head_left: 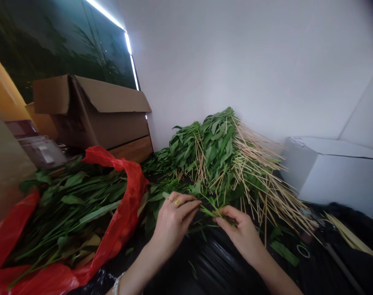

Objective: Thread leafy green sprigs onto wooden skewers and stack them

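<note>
Between my two hands is a green leafy stem (208,211), held over black plastic sheeting (217,258). My left hand (177,217), with gold rings on its fingers, pinches the stem's left part between thumb and fingertips. At the stem's other end, my right hand (237,225) grips it between thumb and forefinger. Just beyond both hands rises a pile of skewered greens (218,143), with many thin wooden sticks (260,176) fanning out to the right. Part of the stem is hidden behind my fingers.
On the left lies an open red plastic bag (134,192) full of loose leafy stems (78,205). Behind it stands an open cardboard box (112,125). A white box (336,168) sits at the right against the wall. A white ring (303,250) lies near some leaf scraps (284,253).
</note>
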`<state>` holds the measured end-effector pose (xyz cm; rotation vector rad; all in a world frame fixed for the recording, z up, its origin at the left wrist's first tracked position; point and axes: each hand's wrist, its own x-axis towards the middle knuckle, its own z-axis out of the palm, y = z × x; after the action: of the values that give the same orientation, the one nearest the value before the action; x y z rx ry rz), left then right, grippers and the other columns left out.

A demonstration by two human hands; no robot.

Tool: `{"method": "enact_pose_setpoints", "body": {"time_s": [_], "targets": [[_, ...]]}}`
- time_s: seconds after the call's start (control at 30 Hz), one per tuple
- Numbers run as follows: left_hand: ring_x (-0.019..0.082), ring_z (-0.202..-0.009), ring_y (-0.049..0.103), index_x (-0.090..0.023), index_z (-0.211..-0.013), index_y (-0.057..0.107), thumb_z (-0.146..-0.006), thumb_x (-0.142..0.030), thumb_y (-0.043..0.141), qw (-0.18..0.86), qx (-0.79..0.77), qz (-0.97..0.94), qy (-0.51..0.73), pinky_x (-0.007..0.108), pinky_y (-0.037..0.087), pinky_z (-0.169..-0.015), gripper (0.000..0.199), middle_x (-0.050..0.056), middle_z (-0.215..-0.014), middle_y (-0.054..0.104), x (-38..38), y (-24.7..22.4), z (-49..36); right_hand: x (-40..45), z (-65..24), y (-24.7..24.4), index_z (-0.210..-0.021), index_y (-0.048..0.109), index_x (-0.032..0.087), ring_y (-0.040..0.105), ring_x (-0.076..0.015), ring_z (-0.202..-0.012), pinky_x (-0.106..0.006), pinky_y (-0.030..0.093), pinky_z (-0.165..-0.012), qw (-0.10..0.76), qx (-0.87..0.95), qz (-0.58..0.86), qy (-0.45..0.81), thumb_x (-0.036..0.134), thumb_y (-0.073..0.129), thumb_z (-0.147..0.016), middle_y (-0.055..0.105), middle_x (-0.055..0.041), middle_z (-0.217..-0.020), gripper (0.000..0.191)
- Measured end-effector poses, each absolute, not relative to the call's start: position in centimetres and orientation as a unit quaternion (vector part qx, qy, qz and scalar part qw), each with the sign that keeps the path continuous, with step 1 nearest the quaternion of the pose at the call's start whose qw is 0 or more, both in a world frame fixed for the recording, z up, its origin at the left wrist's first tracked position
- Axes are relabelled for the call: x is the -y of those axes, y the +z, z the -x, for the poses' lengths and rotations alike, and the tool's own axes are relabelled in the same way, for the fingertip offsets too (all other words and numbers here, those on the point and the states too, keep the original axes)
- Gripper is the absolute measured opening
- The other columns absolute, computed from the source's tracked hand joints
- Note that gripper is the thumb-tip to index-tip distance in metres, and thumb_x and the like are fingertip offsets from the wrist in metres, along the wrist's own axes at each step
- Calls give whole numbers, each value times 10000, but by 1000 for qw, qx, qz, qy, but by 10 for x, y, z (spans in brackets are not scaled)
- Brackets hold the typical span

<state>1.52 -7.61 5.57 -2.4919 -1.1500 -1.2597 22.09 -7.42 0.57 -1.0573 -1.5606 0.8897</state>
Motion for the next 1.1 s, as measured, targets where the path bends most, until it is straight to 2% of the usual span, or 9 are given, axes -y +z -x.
{"method": "enact_pose_setpoints", "body": {"time_s": [0.13,0.4,0.57,0.73,0.8,0.87,0.97,1.03,1.1], "targets": [[197,-889,578,-224,-1048,703,-932,-238,561,67,382,821,-418,340,460,-781,183,53,-977,710,72,51,-14,75,-220,5,-792,657,217,648,-181,-787,-279,467,-750,501,661,446,336,310,597,-820,697,-1,-798,114],[197,-875,551,-255,-1032,664,-945,-285,552,121,362,883,-272,348,323,-708,144,-7,-913,710,71,44,-21,78,-218,2,-816,656,223,643,-183,-800,-281,462,-743,483,694,458,276,277,565,-831,693,0,-817,107],[195,-856,529,-201,-910,632,-927,-217,543,185,323,901,-221,357,300,-742,92,14,-821,662,61,37,-22,77,-217,1,-841,648,221,643,-188,-806,-287,462,-732,459,709,459,275,271,552,-836,700,-13,-843,108],[190,-778,502,-183,-722,562,-842,-194,577,194,308,913,-183,340,308,-707,122,12,-712,597,57,35,-19,75,-215,-1,-893,633,215,657,-187,-818,-293,477,-756,449,700,450,326,275,559,-825,711,-27,-868,118],[190,-757,492,-182,-669,534,-800,-195,586,159,324,912,-194,332,310,-686,142,12,-684,578,58,34,-20,75,-214,-2,-880,627,215,659,-181,-790,-289,483,-736,451,686,446,356,269,566,-812,706,-21,-837,106],[178,-712,478,-181,-625,518,-768,-166,554,82,362,898,-238,317,321,-673,148,6,-641,550,58,31,-22,75,-213,-3,-858,618,215,654,-170,-732,-283,487,-699,457,668,437,394,272,577,-800,691,-8,-788,91],[151,-637,460,-181,-580,514,-733,-136,470,-111,437,820,-352,281,345,-641,166,-7,-589,506,51,26,-20,74,-213,-2,-837,605,211,639,-162,-676,-282,491,-658,466,635,421,450,301,599,-778,671,-1,-759,107],[135,-568,433,-186,-563,486,-748,-175,438,-241,489,705,-453,254,337,-570,191,-24,-550,454,42,27,-12,73,-215,-1,-810,604,209,633,-168,-682,-284,487,-648,474,622,427,453,313,615,-758,668,-5,-751,117],[122,-527,410,-189,-589,474,-798,-259,443,-316,511,585,-544,233,320,-514,223,-39,-542,425,35,32,-2,71,-218,-1,-785,604,211,628,-173,-688,-285,479,-647,487,615,442,434,318,628,-741,664,-4,-731,118]]}}
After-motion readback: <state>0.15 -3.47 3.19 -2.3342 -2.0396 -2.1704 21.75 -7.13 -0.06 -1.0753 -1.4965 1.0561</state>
